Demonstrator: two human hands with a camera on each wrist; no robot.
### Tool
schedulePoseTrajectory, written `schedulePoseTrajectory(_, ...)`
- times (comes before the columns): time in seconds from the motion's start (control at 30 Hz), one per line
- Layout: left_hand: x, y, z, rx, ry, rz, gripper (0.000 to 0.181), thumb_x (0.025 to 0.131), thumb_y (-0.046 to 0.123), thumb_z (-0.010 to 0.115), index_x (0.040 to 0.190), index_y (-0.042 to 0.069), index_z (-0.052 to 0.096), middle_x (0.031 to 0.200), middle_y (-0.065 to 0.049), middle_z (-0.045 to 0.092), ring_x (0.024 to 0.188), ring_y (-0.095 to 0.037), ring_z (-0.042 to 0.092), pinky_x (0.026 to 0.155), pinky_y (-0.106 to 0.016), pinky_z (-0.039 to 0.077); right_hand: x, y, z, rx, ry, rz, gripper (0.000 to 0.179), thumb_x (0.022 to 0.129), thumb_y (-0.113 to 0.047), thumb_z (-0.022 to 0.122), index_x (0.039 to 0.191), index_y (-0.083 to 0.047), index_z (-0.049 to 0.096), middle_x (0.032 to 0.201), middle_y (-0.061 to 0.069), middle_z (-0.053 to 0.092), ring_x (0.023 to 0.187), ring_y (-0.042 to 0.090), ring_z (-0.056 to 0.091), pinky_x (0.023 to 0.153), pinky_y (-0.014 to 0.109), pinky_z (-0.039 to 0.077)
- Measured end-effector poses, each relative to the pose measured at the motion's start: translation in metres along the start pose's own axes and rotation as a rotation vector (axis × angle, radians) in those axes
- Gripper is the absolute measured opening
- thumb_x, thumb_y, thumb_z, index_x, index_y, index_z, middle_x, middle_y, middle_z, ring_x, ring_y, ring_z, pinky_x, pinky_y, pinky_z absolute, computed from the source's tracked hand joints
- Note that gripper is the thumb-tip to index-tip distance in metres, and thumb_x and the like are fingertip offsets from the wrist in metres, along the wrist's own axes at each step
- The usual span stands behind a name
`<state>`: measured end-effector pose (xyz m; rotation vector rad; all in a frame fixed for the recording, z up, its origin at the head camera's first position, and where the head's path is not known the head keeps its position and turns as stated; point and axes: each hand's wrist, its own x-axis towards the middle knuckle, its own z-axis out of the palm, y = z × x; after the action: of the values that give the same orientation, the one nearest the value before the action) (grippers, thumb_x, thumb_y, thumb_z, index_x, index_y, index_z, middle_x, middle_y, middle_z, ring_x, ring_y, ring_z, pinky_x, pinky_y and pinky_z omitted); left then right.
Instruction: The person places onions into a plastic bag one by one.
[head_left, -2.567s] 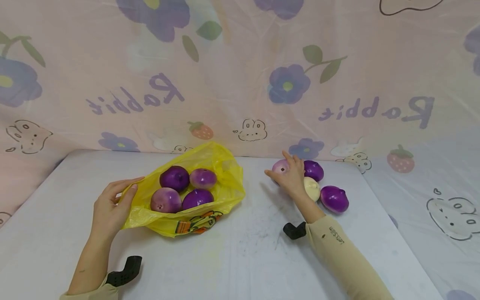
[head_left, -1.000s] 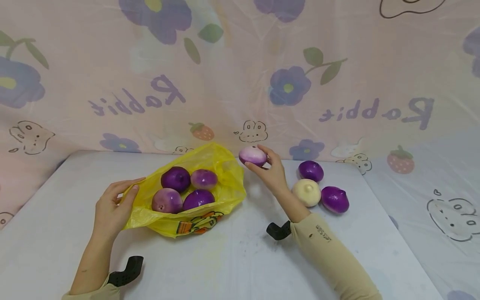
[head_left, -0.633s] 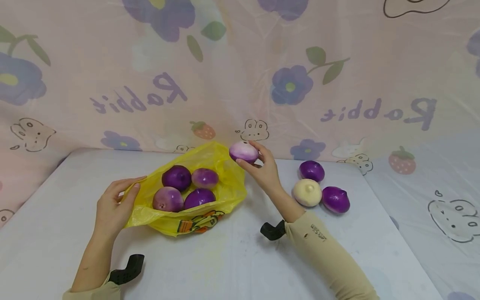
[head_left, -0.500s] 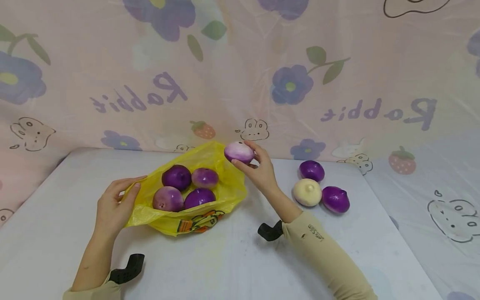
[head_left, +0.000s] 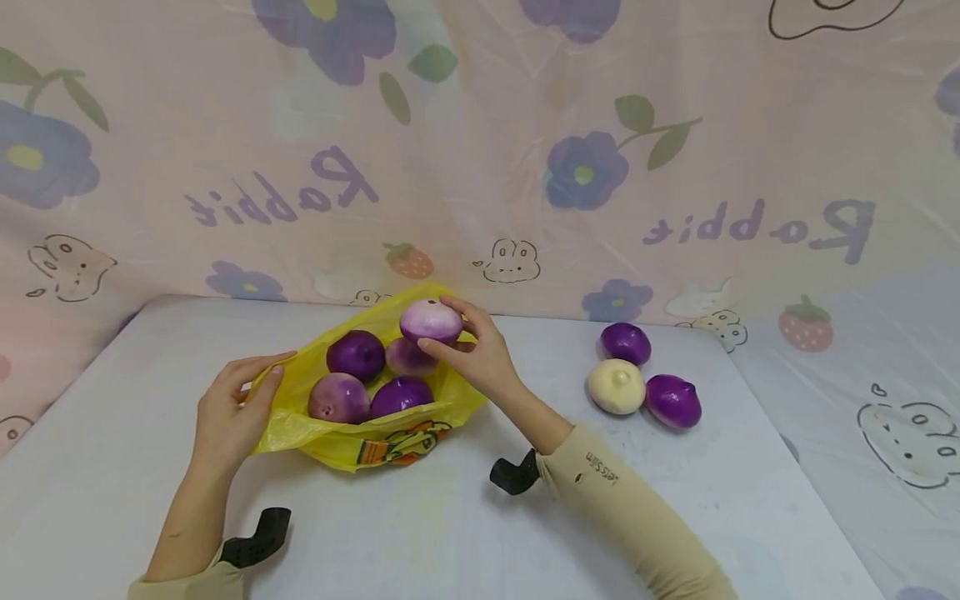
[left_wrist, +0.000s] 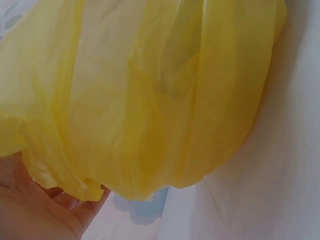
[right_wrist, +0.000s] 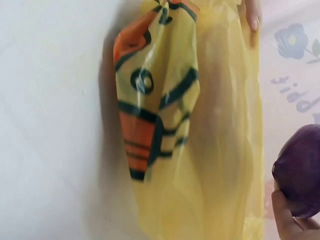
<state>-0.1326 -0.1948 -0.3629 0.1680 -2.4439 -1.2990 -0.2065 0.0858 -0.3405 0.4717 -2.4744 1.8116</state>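
Note:
My left hand pinches the left edge of a yellow plastic bag, holding its mouth spread. Several glossy purple onions lie inside, among them a dark one and a paler one. Between the thumb and fingers of my right hand is a pale purple onion, held over the right part of the bag's mouth and overlapping an onion behind it. In the right wrist view this onion shows dark purple from its other side. The left wrist view shows the bag covering part of my left fingers.
At the right of the white table sit two purple onions, one at the back and one in front, beside a cream-coloured onion. A printed cloth hangs behind the table.
My right hand took the pale purple onion from the group at the right and carried it left, over the bag's mouth. My left hand has kept its grip on the bag.

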Motion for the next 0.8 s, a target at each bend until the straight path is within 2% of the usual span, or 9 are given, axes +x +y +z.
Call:
schedulePoseTrajectory(0.1,0.0,0.001,0.001,-0.002,0.002,0.0,0.032,0.099,0.021,0.049,0.12,0.005,0.066,0.123,-0.013,0.057,0.115,-0.028,0.047,0.092,-0.05,0.038,0.0,-0.002,0.006,0.018,-0.019,0.01,0.061,0.083,-0.022,0.075,0.138,-0.017,0.049,0.141,0.007,0.043,0.117,0.026,0.053,0.095,0.036,0.05)
schedulePoseTrajectory(0.37,0.0,0.001,0.0,-0.013,-0.011,0.006,0.032,0.1,0.022,0.049,0.121,0.005,0.066,0.125,-0.015,0.056,0.12,-0.033,0.047,0.094,-0.056,0.037,0.0,0.0,0.019,0.034,-0.09,-0.034,0.062,0.083,-0.019,0.074,0.138,-0.016,0.048,0.138,0.008,0.047,0.114,0.026,0.054,0.094,0.037,0.05)
schedulePoseTrajectory(0.8,0.0,0.001,0.0,0.001,-0.002,0.005,0.031,0.099,0.02,0.049,0.12,0.005,0.066,0.123,-0.014,0.057,0.118,-0.03,0.048,0.093,-0.052,0.037,-0.003,0.002,0.039,-0.111,-0.219,-0.052,0.062,0.082,-0.032,0.075,0.136,-0.021,0.048,0.136,-0.002,0.053,0.12,0.016,0.053,0.099,0.032,0.046)
